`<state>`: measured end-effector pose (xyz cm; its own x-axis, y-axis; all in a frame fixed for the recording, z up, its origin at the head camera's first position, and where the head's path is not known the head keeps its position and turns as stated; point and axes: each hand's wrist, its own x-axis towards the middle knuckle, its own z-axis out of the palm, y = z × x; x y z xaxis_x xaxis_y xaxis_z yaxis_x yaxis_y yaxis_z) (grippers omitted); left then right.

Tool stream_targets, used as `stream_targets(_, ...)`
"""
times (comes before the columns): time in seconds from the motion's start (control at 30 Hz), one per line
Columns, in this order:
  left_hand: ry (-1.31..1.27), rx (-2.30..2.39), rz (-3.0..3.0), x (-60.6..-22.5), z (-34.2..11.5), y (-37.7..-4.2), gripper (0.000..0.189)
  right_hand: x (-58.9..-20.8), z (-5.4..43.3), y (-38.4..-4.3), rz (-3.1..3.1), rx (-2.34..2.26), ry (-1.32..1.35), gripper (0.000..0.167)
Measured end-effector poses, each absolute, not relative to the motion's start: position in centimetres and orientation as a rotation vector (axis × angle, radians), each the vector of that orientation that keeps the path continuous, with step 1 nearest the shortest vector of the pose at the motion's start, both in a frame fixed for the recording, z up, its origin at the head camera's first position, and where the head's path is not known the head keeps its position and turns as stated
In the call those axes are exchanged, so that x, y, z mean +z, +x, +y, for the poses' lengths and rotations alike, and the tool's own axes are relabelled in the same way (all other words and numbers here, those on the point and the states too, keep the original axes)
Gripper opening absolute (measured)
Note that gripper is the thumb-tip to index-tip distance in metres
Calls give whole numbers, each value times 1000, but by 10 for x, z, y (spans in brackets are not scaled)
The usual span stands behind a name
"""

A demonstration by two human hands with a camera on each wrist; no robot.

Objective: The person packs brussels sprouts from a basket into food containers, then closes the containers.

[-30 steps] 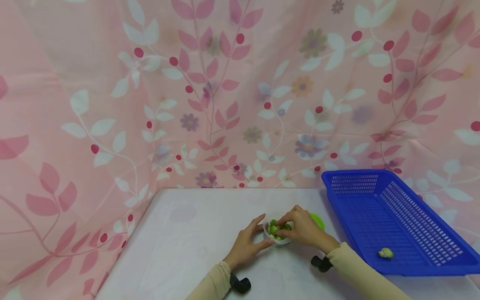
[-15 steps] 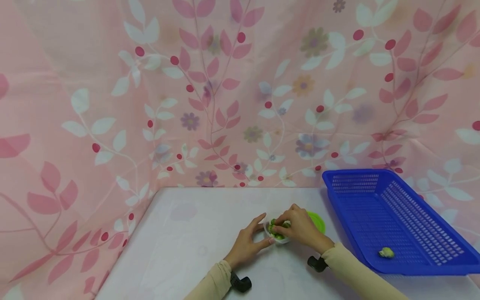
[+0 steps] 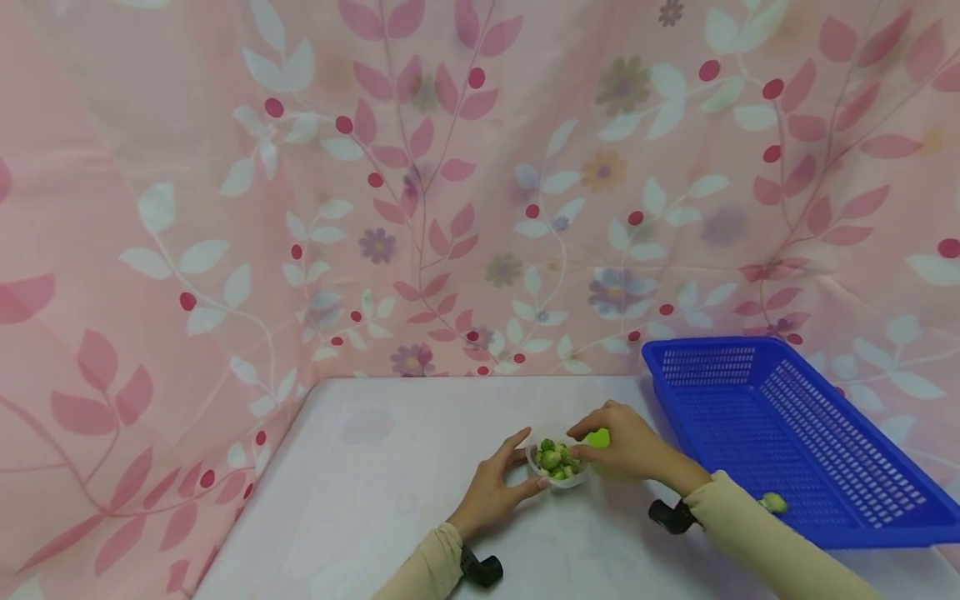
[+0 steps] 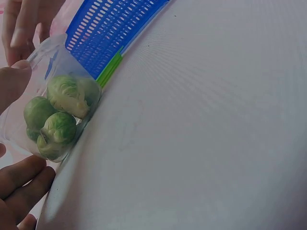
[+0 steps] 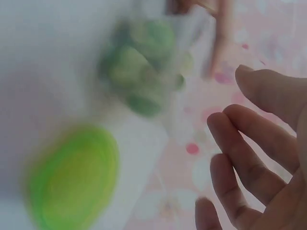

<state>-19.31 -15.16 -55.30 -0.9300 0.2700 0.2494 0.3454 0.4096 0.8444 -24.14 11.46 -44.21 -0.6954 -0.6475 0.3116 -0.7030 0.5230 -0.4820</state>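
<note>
A clear plastic tub (image 3: pixel 537 479) with several Brussels sprouts (image 3: pixel 551 459) in it stands on the table. My left hand (image 3: pixel 495 483) holds the tub from the left, thumb at the near side and fingers at the far side. Through its wall, in the left wrist view, the sprouts (image 4: pixel 57 127) show green and whole. At the tub's right rim is my right hand (image 3: pixel 628 442), its fingers loosely bent with nothing between them in the right wrist view. A bright green lid (image 5: pixel 76 177) lies beside the tub, partly hidden by the right hand in the head view.
A blue perforated basket (image 3: pixel 780 450) stands on the right of the white table (image 3: pixel 360 492). One Brussels sprout (image 3: pixel 774 502) lies in it, partly covered by the right sleeve (image 3: pixel 765 533). A pink floral curtain (image 3: pixel 450 167) hangs behind the table.
My right hand has drawn back from inside the tub to the right, uncovering the sprouts and covering more of the lid. My left hand has stayed on the tub.
</note>
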Motion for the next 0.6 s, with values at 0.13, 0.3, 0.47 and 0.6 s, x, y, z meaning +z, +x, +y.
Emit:
stream_targets(0.13,-565,-1567,-2582,-551,-151,-192,84,-422,141,-243,-2678,928,1181,23)
stream_targets(0.3,-558,-1553,-2598,-550,-152,-191,83,-405,173,-243,-2738,994,1096,24)
stream_targets(0.47,-565,-1551,-2593,-551,-152,-191,81,-397,201,-244,-2812,1046,954,26)
stream_targets(0.6,-569,-1563,-2584,-552,-151,-191,81,-394,220,-242,-2844,1019,856,27)
